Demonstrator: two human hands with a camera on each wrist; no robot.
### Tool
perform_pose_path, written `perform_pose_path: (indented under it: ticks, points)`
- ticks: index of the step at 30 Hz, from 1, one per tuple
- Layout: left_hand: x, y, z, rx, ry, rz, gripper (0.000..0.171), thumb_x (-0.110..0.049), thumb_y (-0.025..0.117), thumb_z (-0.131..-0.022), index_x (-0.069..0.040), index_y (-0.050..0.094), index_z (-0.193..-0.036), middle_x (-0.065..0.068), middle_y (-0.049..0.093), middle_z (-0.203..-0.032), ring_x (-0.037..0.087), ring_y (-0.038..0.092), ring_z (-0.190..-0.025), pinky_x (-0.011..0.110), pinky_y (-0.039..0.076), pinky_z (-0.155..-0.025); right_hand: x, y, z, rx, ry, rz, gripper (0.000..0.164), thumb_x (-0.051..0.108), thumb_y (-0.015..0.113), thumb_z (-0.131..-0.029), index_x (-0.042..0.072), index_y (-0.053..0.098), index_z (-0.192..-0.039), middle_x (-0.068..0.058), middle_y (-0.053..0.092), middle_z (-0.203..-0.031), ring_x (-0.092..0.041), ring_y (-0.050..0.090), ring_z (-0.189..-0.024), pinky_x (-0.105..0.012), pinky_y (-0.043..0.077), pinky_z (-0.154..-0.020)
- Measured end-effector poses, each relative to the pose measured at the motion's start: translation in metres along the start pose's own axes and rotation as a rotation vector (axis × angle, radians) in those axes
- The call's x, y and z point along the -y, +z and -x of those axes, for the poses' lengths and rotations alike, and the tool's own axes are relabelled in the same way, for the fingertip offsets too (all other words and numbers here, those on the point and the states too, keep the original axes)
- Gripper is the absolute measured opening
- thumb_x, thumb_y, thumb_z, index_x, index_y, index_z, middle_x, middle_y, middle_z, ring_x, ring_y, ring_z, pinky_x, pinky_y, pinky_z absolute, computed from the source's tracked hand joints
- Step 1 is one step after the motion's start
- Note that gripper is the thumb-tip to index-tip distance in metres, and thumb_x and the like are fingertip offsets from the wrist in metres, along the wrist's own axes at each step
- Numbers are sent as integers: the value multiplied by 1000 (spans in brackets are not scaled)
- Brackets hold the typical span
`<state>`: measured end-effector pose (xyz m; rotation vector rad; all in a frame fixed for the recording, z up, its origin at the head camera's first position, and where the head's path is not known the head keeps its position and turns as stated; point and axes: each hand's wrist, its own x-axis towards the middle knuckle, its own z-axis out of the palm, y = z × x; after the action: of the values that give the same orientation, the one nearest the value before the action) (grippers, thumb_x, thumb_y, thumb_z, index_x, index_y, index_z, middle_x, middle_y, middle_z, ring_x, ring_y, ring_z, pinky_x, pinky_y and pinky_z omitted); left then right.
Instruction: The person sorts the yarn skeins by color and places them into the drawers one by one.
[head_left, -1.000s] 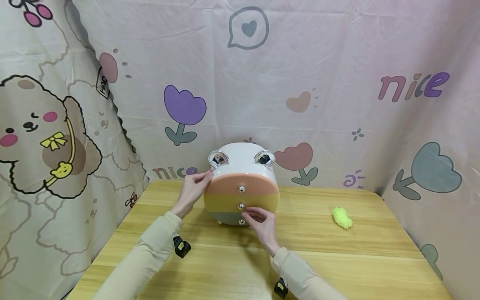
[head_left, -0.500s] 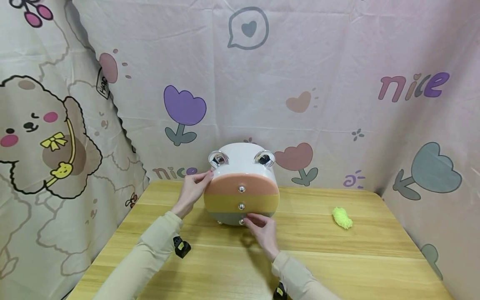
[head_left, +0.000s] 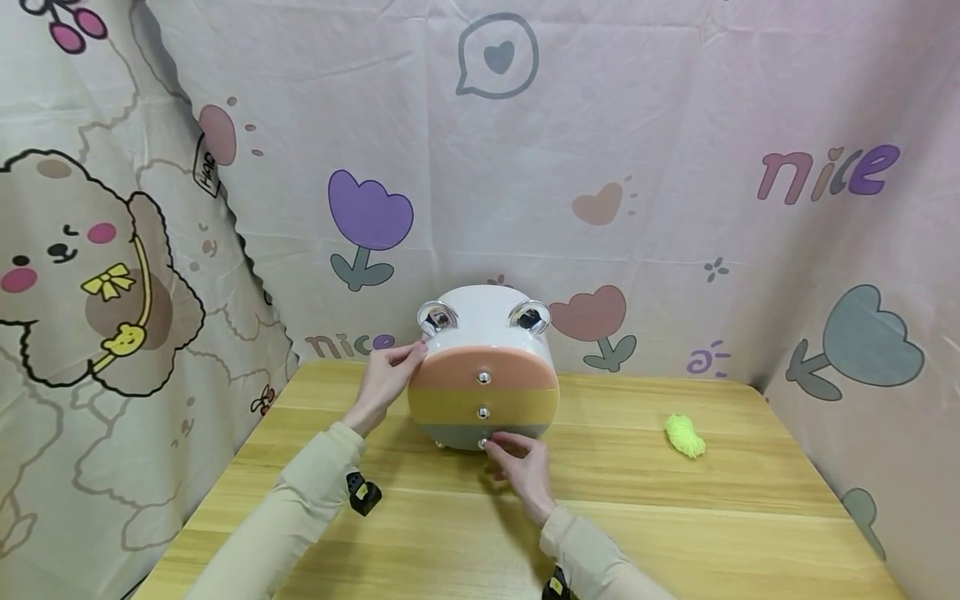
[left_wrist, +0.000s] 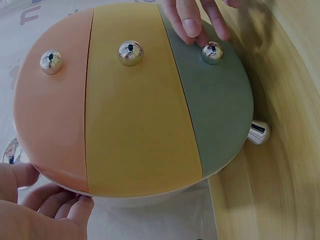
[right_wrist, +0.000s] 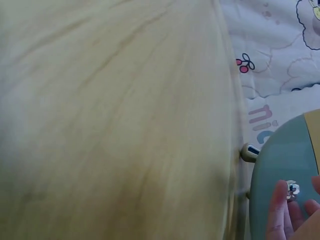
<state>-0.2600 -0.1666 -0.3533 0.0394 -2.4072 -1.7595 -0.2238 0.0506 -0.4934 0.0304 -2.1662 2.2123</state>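
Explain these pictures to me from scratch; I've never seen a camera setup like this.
There's no machine here, just a person's two bare hands. The wide picture comes from a camera worn on the head; the closer ones come from cameras on each wrist. On the wooden table stands a rounded box with orange, yellow and grey-green front panels, each with a silver knob. To its right lies a yellow-green bundle. The left hand holds the box's upper edge. The right hand has its fingertips at the bottom knob; whether they grip it is unclear.
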Motion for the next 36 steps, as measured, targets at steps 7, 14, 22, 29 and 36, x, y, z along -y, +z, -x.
perform_pose_path:
  ticks: [7,14,22,29,36]
  points:
    - [0,0,0,-2,6,-8,40,-24,60,-102,-2,61,-135,16,60,-141,32,56,-134,45,47,-113,-4,2,0,2,22,22,29,6,75,-88,-12,71,-111,-27,75,-99,-22,72,-61,-56,61,-63]
    - [0,1,0,7,-4,-10,41,-25,60,-101,-1,60,-135,16,59,-142,33,55,-135,46,46,-113,-5,1,2,15,71,-32,33,11,78,-87,-8,72,-113,-23,77,-97,-27,75,-67,-43,63,-59]
    - [0,-1,0,12,-16,2,41,-25,60,-102,-2,60,-136,16,58,-144,33,54,-137,46,45,-115,-6,3,2,21,80,-82,34,7,77,-86,-11,69,-113,-18,78,-94,-18,74,-70,-37,63,-58]
    - [0,-1,0,16,-13,-12,41,-26,59,-102,-2,59,-136,15,57,-145,33,53,-138,47,45,-115,-6,8,2,-16,80,-85,32,4,76,-85,-12,69,-112,-22,77,-96,-14,73,-68,-36,62,-55]
    - [-1,-1,0,12,-14,-7,41,-26,59,-102,-2,60,-136,16,58,-144,33,53,-137,46,45,-114,-1,14,0,-79,79,-33,27,0,75,-83,-14,69,-105,-28,76,-93,-8,69,-59,-36,59,-49]
